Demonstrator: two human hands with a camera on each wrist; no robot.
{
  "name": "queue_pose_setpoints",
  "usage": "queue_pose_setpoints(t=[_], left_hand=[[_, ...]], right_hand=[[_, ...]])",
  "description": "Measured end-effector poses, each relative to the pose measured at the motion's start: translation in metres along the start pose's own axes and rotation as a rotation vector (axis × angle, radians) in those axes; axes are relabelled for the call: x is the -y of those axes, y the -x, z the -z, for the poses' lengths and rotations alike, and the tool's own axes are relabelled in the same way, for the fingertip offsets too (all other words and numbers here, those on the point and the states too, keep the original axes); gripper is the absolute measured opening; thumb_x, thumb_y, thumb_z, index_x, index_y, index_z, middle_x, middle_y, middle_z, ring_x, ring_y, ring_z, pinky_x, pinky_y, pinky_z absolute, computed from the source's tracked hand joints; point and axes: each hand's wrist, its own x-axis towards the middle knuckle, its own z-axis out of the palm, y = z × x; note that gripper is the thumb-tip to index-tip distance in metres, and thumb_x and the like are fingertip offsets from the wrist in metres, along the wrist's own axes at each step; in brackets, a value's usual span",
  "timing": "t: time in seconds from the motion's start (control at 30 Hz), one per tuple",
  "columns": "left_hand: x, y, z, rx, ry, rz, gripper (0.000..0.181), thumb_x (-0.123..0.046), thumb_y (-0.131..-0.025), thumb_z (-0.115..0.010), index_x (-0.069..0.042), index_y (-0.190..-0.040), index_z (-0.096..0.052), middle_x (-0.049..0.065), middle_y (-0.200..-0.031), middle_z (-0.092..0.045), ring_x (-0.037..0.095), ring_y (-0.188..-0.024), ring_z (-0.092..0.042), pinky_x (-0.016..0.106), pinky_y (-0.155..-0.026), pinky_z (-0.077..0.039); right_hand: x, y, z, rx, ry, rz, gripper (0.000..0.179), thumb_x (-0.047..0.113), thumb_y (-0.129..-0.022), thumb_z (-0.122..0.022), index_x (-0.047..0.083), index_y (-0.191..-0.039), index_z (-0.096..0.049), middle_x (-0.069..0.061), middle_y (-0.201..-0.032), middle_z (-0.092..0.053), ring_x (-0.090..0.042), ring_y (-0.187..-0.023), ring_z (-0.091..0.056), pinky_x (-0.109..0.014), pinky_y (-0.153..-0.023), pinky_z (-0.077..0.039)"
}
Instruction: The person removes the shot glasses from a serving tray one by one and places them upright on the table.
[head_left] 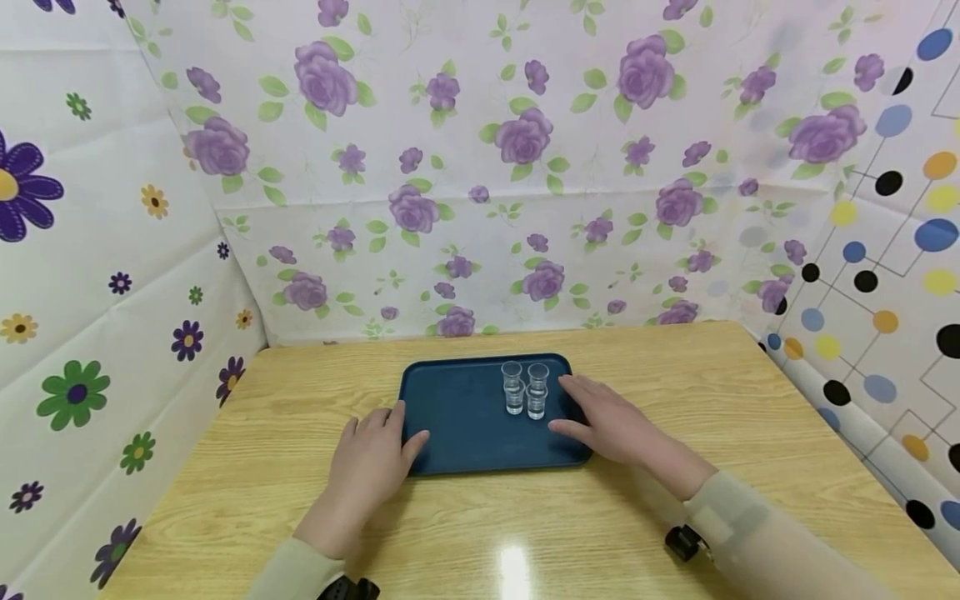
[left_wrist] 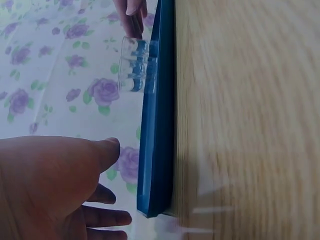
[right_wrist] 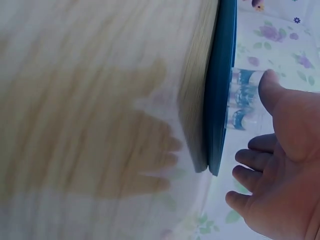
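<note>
And there's our left hand (head_left: 370,457) at the blue tray's (head_left: 457,421) left edge, our right hand (head_left: 611,422) over its right edge, fingers extended! Four clear glasses (head_left: 513,400) stand grouped toward the far right corner, all on our wooden table (head_left: 292,417).

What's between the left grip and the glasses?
In the head view, only bare tray lies between the left grip and the glasses.
</note>
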Motion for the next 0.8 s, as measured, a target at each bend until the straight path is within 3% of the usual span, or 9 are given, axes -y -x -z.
queue_pose_setpoints(t=[0.17, 0.43, 0.8], left_hand=[[0.009, -0.007, -0.005, -0.034, 0.024, 0.006, 0.069, -0.042, -0.114, -0.064, 0.007, -0.160, -0.051, 0.030, -0.154, -0.058, 0.049, -0.143, -0.055, 0.071, -0.122, -0.040], [0.020, -0.019, -0.016, -0.018, 0.032, 0.017, 0.062, -0.034, -0.116, -0.060, 0.010, -0.159, -0.050, 0.029, -0.158, -0.056, 0.049, -0.150, -0.048, 0.069, -0.125, -0.038], [0.021, -0.025, -0.022, -0.006, 0.068, 0.022, 0.049, -0.017, -0.116, -0.058, 0.011, -0.156, -0.053, 0.032, -0.158, -0.055, 0.053, -0.153, -0.043, 0.067, -0.128, -0.035]], right_hand=[[0.002, -0.003, -0.004, -0.032, -0.025, -0.029, 0.083, 0.055, -0.110, -0.065, 0.002, -0.169, -0.042, -0.028, -0.169, -0.044, -0.049, -0.156, -0.041, -0.066, -0.126, -0.040], [0.006, -0.008, -0.010, -0.087, -0.071, -0.079, 0.080, 0.055, -0.108, -0.068, 0.003, -0.166, -0.048, -0.024, -0.163, -0.053, -0.046, -0.151, -0.049, -0.064, -0.122, -0.045], [0.014, -0.016, -0.014, -0.131, -0.142, -0.123, 0.074, 0.051, -0.107, -0.072, 0.005, -0.162, -0.054, -0.021, -0.159, -0.058, -0.043, -0.147, -0.055, -0.061, -0.119, -0.050]])
